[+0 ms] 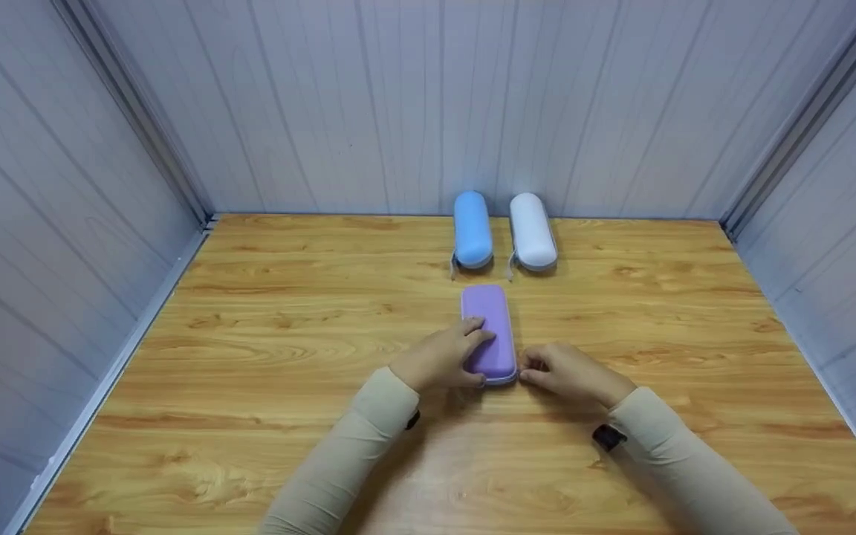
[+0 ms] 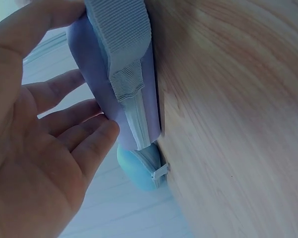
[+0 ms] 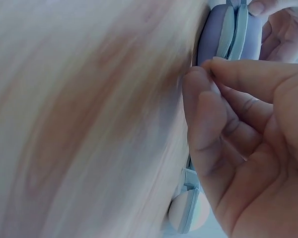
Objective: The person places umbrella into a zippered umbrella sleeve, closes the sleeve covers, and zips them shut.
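Observation:
A purple zippered glasses case (image 1: 489, 319) lies lengthwise on the wooden table. On its left side, my left hand (image 1: 446, 355) holds it, fingers over the top and thumb by the near end. A grey fabric strap (image 2: 121, 37) and the zipper (image 2: 136, 121) show along its edge in the left wrist view. My right hand (image 1: 565, 370) is at the near right corner, thumb and index fingertip pinched together at the zipper line (image 3: 234, 37). The zipper pull is hidden between those fingertips. Beside them in the right wrist view, the zipper's two edges stand slightly apart.
A blue case (image 1: 472, 229) and a white case (image 1: 533, 230), each with a small strap at its near end, lie side by side at the back. Behind them rises a pale panelled wall (image 1: 324, 111), with side walls left and right of the table (image 1: 250, 357).

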Available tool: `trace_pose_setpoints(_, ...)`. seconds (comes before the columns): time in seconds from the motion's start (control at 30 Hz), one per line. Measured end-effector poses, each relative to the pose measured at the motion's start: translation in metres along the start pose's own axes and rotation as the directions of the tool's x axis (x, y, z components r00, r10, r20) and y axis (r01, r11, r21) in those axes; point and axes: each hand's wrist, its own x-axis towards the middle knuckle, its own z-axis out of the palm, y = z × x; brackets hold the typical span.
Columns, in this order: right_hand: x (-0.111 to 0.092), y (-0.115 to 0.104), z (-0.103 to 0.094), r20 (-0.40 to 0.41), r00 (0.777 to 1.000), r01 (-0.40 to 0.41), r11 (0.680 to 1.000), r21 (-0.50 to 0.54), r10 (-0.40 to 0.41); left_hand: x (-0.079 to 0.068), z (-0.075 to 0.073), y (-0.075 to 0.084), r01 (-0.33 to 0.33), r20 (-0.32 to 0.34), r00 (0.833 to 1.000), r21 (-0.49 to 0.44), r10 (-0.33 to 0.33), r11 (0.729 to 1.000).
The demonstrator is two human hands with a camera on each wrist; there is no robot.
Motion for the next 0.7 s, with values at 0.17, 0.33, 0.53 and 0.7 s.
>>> trace_pose_setpoints(0.17, -0.001, 0.000, 0.002, -0.010, 1.000, 0.011, 1.000, -0.004, -0.011, -0.005, 0.005, -0.004, -0.021, -0.001, 1.000, 0.036, 0.021, 0.999)
trace_pose_setpoints(0.33, -0.002, 0.000, 0.003, -0.029, 1.000, 0.002, 1.000, -0.017, -0.002, -0.005, 0.011, -0.005, -0.056, -0.070, 0.996, 0.090, 0.062, 0.994)
trace_pose_setpoints(0.53, -0.001, 0.000, 0.003, -0.027, 1.000, 0.005, 1.000, -0.012, -0.005, -0.005, 0.012, -0.004, -0.057, -0.104, 0.992, 0.101, 0.068, 0.993)
trace_pose_setpoints(0.7, 0.000, 0.000, 0.004, -0.027, 1.000, 0.008, 1.000, 0.001, -0.008, -0.004, 0.016, -0.007, -0.074, -0.142, 0.986, 0.077, 0.084, 0.994)
